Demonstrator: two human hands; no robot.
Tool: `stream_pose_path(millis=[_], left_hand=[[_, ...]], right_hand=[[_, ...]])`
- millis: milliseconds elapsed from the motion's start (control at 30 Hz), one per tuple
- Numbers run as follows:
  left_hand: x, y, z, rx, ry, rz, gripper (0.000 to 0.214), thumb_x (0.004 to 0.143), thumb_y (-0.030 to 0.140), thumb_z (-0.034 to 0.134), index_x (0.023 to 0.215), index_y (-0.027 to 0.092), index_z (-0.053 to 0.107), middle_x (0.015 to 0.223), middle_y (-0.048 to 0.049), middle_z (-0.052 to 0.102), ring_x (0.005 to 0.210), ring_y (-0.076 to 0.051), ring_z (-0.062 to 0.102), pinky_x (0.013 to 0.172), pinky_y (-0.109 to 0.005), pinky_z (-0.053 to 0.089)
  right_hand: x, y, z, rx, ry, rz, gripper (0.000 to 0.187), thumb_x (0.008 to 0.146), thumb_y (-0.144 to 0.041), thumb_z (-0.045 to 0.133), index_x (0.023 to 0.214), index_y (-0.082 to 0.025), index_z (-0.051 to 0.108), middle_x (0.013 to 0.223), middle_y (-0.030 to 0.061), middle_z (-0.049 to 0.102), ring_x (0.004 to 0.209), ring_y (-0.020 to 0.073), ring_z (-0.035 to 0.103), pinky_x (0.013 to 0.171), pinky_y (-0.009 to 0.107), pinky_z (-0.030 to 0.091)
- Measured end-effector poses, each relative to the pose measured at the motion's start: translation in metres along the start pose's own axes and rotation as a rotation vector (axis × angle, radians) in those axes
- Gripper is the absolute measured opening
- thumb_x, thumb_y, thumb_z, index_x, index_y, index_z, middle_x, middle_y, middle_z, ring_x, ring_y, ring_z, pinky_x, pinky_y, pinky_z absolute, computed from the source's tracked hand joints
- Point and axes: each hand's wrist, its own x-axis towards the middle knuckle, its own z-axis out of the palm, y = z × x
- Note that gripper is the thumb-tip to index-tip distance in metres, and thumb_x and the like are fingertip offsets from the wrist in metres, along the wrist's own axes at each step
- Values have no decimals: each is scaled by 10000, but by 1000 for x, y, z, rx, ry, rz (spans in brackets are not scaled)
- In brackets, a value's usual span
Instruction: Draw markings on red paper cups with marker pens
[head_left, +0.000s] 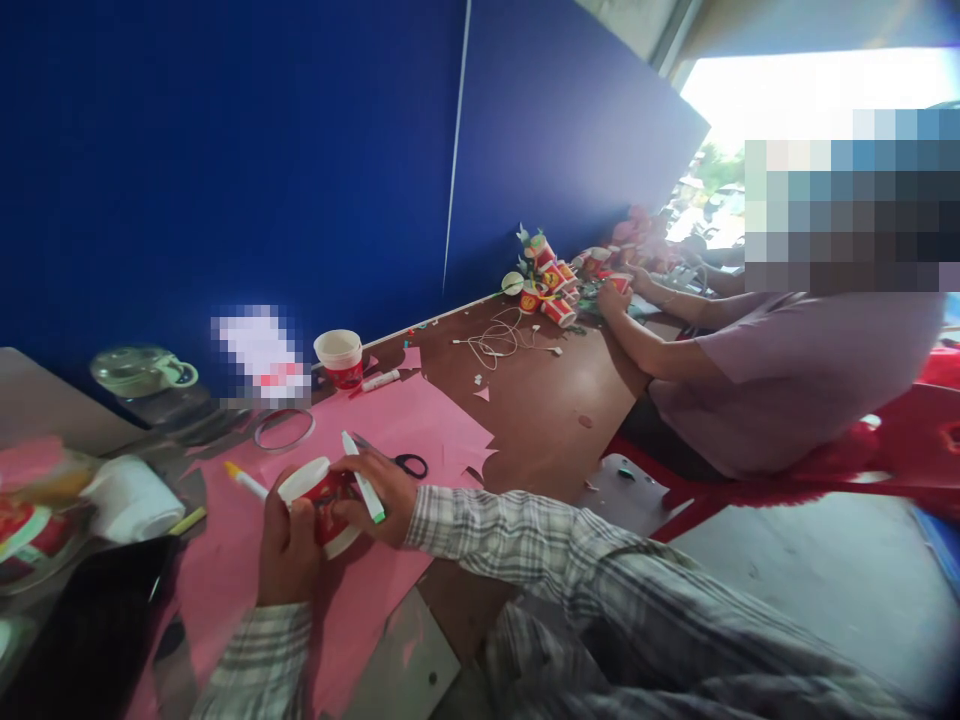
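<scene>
Left grip [291, 550]: encircling cup [324, 505] by surface's [544, 400] near edge. Right grip [391, 490]: clasping marker [363, 480]. Step: seemingly positioning cup; calling for steadiness.

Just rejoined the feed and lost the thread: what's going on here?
The person's left hand and right hand hold a red cup over pink paper on a brown table. The right hand also holds a white marker with a green end. Scissors lie on the paper beyond that hand. Farther along, a co-worker's hands are at another cup, near a cluster of cups.
</scene>
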Motion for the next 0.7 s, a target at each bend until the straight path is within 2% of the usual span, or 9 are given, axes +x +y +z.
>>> stream_pose_path(millis=[167,267,467,633,700], left_hand=[[4,-3,-2,-38,-60,37,516,718,509,360,1141,219,421,1034,-61,503,889,-160,490,769,-326,411],[6,-4,-2,-20,-67,63,566,658,547,427,1121,222,425,1013,-62,510,868,-167,498,760,-343,417],[7,-5,-4,39,-50,-49,663,614,622,410,1079,153,459,951,-85,539,790,-163,520,680,-326,437],[5,-7,-5,-69,-55,-173,614,643,581,420,1135,213,442,927,-63,560,691,-144,534,570,-302,439],[5,-7,-6,-101,-57,-174,559,661,548,426,1126,240,455,941,-64,566,703,-153,543,572,-312,444]], right_hand=[[1,4,0,-24,-11,-71,393,813,-374,480,1186,-259,438,1014,86,578,951,216,568,864,339,495],[1,6,0,-49,-26,-68,386,813,-372,476,1182,-270,430,1014,79,574,969,217,568,865,337,498],[-1,8,3,3,39,-47,469,800,-334,479,1245,-258,353,1078,84,566,985,211,586,909,349,493],[-4,2,2,102,109,-64,459,831,-316,410,1275,-238,322,1092,88,563,1005,195,591,977,352,472],[-5,-1,-1,115,119,-80,451,837,-315,403,1274,-236,326,1105,90,562,1022,199,582,1002,362,456]])
